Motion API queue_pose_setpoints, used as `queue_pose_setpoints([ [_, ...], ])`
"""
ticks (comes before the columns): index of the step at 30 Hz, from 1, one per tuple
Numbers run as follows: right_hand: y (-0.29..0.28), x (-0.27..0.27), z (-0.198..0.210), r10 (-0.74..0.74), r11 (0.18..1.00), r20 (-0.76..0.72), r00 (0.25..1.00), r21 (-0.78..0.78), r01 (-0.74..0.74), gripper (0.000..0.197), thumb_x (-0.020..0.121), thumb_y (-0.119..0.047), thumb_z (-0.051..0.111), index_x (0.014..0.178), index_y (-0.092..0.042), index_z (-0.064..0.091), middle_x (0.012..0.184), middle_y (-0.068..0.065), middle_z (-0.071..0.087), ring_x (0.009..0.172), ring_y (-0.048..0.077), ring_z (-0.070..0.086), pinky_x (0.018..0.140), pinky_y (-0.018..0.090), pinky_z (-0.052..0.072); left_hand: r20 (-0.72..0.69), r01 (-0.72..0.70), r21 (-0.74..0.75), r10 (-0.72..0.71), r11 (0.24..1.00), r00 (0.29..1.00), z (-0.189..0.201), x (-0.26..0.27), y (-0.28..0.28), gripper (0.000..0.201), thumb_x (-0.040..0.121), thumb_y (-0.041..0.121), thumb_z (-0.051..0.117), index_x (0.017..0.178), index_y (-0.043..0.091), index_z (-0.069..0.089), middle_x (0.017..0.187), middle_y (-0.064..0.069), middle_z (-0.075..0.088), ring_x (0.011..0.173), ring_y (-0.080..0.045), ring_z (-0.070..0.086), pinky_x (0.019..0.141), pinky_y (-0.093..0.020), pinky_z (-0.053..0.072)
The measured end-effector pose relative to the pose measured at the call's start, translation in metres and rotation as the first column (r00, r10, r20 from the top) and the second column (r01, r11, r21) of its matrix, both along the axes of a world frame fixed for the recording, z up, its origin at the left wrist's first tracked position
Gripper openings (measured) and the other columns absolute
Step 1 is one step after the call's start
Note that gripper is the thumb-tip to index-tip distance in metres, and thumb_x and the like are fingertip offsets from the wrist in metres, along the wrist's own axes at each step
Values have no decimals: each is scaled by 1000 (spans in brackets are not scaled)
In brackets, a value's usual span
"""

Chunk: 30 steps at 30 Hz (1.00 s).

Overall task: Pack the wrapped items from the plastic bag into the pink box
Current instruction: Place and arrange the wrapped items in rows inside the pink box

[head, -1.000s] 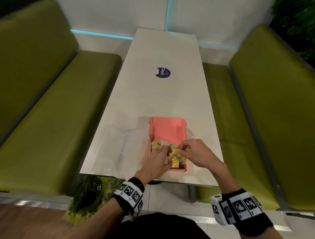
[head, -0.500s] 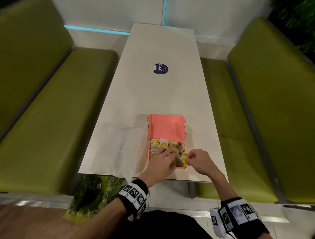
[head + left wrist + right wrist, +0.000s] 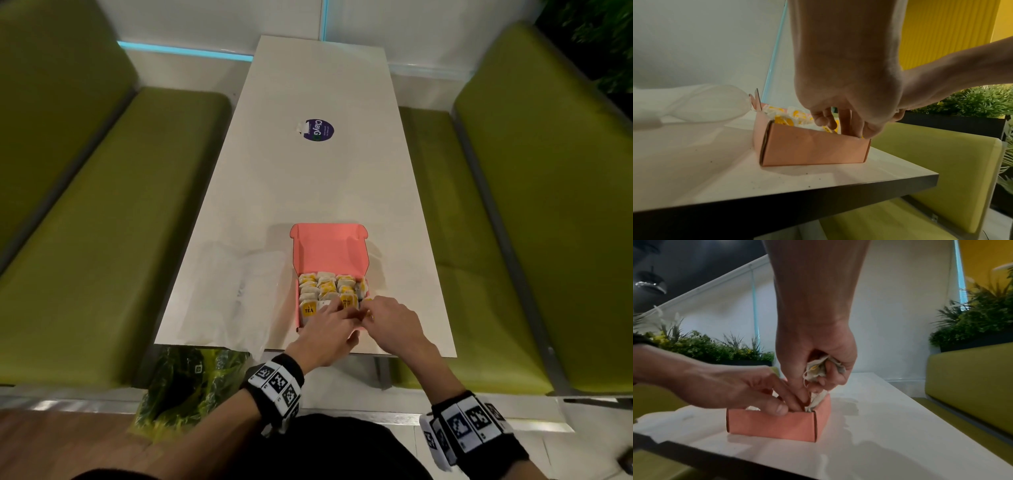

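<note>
The pink box [image 3: 360,329] stands open near the table's front edge, lid [image 3: 329,246] leaning back, with rows of white and yellow wrapped tea bags [image 3: 325,289] filling it. My left hand [image 3: 337,310] reaches into the near right part. Its straight fingers [image 3: 844,121] press down among the packets, and the thumb [image 3: 780,408] lies at the front wall [image 3: 770,423]. My right hand [image 3: 813,386] grips crumpled wrapped tea bags [image 3: 816,369] in its palm and pushes one into the near right corner. The clear plastic bag [image 3: 239,294] lies flat left of the box.
Green benches [image 3: 102,240] flank the long white table [image 3: 322,178] on both sides. A purple round sticker [image 3: 318,130] lies mid-table. A yellow-green bag [image 3: 185,383] sits below the table's near left corner. Planters [image 3: 982,324] line the wall behind the benches.
Both hands have come together at the box's near right corner. The right hand has dropped from above the packets to the box rim, and the left hand has slid rightward.
</note>
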State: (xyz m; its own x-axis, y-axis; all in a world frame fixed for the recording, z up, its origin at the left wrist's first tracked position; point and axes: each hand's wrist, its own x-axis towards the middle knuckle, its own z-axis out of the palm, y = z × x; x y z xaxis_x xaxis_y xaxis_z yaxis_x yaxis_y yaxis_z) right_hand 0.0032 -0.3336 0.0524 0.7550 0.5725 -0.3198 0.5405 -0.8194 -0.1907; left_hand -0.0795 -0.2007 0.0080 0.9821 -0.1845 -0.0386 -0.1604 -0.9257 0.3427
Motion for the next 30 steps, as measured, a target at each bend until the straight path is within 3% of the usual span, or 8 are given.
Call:
queue_pose_setpoints([
  [8,3,0,-6,22,995,6,1000,-94,-21,22,95,-25,48,99,-25,69,101,2,65,87,25,64,71,36,52,-19,-4,-8,4,1000,1000,9,-5,0,34,100,27,48,131,19,61,137,4,56,120,-25,38,84,-36,43],
  [11,1,4,5,-115,977,-118,986,167,134,22,96,-36,50,100,-27,70,99,-3,67,89,21,62,73,34,51,71,-23,-92,30,995,997,9,-5,3,27,95,22,56,118,15,68,124,-1,63,112,-25,43,82,-39,50],
  [14,4,4,24,-210,707,-427,880,555,438,30,104,-35,39,101,-23,67,90,-6,65,82,12,59,66,24,45,122,-125,-239,157,963,980,13,-3,7,24,92,24,58,112,15,66,118,0,63,108,-23,47,85,-43,50],
  [19,17,5,31,-69,247,-828,556,526,814,60,101,-62,19,116,-28,66,91,7,55,86,22,56,68,32,46,85,-244,-579,356,778,931,42,-3,9,30,96,43,45,117,26,58,111,12,59,106,-12,49,86,-33,46],
  [22,24,1,34,8,248,-834,552,537,806,65,99,-64,13,130,-29,58,101,11,55,75,19,58,55,26,44,27,-268,-713,408,648,913,59,-1,7,25,99,40,51,122,30,54,99,20,58,87,-1,53,76,-21,43],
  [24,28,-2,34,36,277,-818,574,560,781,69,95,-69,15,138,-29,51,99,13,53,63,16,49,48,25,38,0,-298,-741,444,602,896,65,3,7,25,100,38,53,124,33,53,90,17,58,76,-6,55,71,-24,46],
  [28,34,-6,33,7,408,-736,677,620,670,67,94,-67,12,144,-33,41,101,11,52,57,9,51,46,22,40,-12,-344,-691,466,636,885,68,10,11,15,99,32,56,112,26,61,83,10,59,70,-6,55,68,-29,47],
  [30,36,-7,35,3,454,-743,669,597,661,60,99,-61,9,148,-35,33,99,13,50,50,12,44,44,24,37,-36,-382,-672,488,635,872,67,13,11,9,96,25,62,104,21,63,82,10,61,68,-4,54,67,-26,46],
])
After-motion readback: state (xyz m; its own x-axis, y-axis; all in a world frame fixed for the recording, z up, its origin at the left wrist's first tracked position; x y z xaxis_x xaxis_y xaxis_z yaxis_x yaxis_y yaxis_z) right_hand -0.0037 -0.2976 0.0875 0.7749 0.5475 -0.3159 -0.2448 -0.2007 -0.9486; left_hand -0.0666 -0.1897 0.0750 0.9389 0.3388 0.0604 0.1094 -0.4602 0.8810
